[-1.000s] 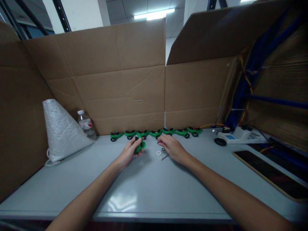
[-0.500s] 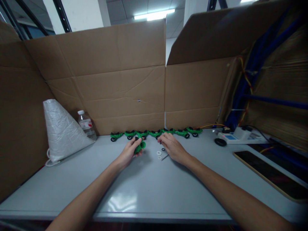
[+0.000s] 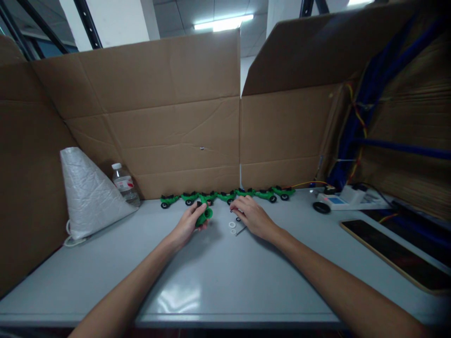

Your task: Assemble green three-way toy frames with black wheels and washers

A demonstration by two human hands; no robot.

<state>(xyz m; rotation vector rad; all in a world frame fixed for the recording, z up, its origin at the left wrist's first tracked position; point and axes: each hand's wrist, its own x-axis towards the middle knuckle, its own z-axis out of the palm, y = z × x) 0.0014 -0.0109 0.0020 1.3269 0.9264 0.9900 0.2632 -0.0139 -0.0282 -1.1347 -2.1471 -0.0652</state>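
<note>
My left hand is closed around a green plastic toy part, whose round open end faces me. To its right, my right hand is held low over the table with thumb and fingertips pinched together. A tiny dark piece seems to show at those fingertips, too small to name. Just below them lie a small black ring, a white ring, a smaller white ring and a thin metal pin. Behind both hands stands a row of several green toy vehicles with black wheels.
Cardboard walls enclose the white table. At left are a silvery padded bag and a water bottle. On the right are a power strip, a black round object and a phone-like dark slab.
The view has shifted very slightly. Both hands stay almost in place, the left one still around the green part and the right one still pinched.
</note>
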